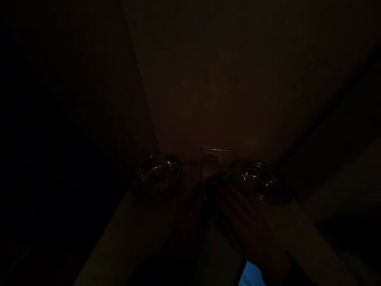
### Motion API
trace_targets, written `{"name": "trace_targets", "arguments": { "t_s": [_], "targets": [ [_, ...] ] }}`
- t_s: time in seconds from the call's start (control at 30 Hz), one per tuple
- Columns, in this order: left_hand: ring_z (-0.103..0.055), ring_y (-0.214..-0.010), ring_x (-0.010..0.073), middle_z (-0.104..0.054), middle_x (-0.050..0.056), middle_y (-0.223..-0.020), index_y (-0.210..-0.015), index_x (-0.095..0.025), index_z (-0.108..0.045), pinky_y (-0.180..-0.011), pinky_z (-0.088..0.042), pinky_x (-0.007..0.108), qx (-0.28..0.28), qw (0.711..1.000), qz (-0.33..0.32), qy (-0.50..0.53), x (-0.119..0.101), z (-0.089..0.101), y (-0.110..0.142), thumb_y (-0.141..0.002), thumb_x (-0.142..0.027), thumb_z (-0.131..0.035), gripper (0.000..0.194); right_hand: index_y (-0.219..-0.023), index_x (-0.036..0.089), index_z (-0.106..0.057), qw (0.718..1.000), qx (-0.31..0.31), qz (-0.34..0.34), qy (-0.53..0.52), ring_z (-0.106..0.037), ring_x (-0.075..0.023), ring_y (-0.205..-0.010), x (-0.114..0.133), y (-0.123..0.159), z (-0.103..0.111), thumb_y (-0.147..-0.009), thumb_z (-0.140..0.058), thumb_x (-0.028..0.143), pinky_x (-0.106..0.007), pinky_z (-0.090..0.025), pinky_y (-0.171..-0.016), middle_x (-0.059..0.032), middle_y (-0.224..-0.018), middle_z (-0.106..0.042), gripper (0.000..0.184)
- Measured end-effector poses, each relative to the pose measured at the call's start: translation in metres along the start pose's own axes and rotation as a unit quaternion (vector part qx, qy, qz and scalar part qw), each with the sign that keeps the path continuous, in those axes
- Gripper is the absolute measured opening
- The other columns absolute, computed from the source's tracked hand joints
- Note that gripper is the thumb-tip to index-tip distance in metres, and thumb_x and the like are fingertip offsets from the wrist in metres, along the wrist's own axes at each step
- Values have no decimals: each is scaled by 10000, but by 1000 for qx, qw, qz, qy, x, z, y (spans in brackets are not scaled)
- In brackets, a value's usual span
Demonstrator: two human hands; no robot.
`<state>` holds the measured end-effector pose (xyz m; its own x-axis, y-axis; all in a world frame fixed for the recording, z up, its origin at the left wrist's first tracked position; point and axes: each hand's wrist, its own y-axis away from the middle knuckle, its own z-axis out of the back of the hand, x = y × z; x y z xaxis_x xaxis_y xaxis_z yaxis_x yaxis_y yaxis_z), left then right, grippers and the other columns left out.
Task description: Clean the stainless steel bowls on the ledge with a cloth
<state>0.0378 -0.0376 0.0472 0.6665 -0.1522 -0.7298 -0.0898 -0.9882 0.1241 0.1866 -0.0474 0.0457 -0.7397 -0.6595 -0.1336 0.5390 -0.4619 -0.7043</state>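
Note:
The picture is very dark. My right hand (pixel 247 226) reaches forward over a pale table (pixel 143 234), with a glowing blue watch face (pixel 251 277) at its wrist. Its fingers look stretched out and lie against a dark thing (pixel 216 183) in front of a clear box-like container (pixel 216 157). I cannot make out what the dark thing is. My left hand (pixel 192 216) is only a faint shape left of that dark thing, and its fingers do not show. A shiny metal bowl (pixel 156 174) stands to the left and a second metal bowl (pixel 260 182) to the right.
The table sits in a corner, with a wall (pixel 238 79) behind it and a dark wall on the left. Both bowls stand near the table's back edge. Everything outside the table is too dark to read.

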Motion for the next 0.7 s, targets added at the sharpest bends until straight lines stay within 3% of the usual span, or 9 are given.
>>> {"name": "trace_targets", "arguments": {
  "t_s": [0.2, 0.43, 0.53, 0.63, 0.7],
  "targets": [
    [-664, -988, 242, -739, 74, -940, -980, -188, -728, -854, -514, 321, -10, 1000, 4, -11, -3, -10, 6, -763, -388, -704, 296, -1421, 114, -388, 997, -11, -54, -55, -427, -276, -1327, -10, 0, 2, -890, -470, 97, -496, -472, -993, -174, -1341, -559, 537],
    [-651, -1016, 229, -730, 74, -1007, -955, -191, -745, -864, -508, 297, -12, 999, -14, -40, -11, -12, 0, -808, -356, -654, 239, -1356, 109, -473, 997, -43, -25, -58, -508, -280, -1247, -8, 4, -3, -859, -504, 71, -476, -491, -950, -180, -1266, -613, 500],
    [-636, -992, 170, -722, 34, -1025, -893, -195, -755, -874, -477, 201, -35, 996, -40, -72, -22, -24, -10, -732, -190, -725, 164, -1279, 112, -537, 994, -65, -50, -65, -555, -271, -1176, -20, -13, -1, -865, -506, 81, -473, -492, -935, -174, -1233, -630, 416],
    [-669, -903, 184, -729, 54, -939, -936, -168, -736, -790, -518, 254, -42, 998, -14, -55, -39, -47, -22, -840, -320, -608, 221, -1225, 144, -583, 992, -55, -80, -79, -591, -269, -1107, -37, -38, 5, -904, -496, 160, -479, -498, -911, -145, -1210, -648, 334],
    [-665, -945, 170, -722, 47, -1009, -990, -171, -725, -811, -507, 233, -23, 997, -40, -66, -48, -59, -28, -843, -251, -600, 208, -1227, 163, -585, 991, -46, -86, -90, -588, -267, -1119, -46, -53, 10, -927, -476, 200, -476, -501, -911, -129, -1228, -641, 322]
  ]
}}
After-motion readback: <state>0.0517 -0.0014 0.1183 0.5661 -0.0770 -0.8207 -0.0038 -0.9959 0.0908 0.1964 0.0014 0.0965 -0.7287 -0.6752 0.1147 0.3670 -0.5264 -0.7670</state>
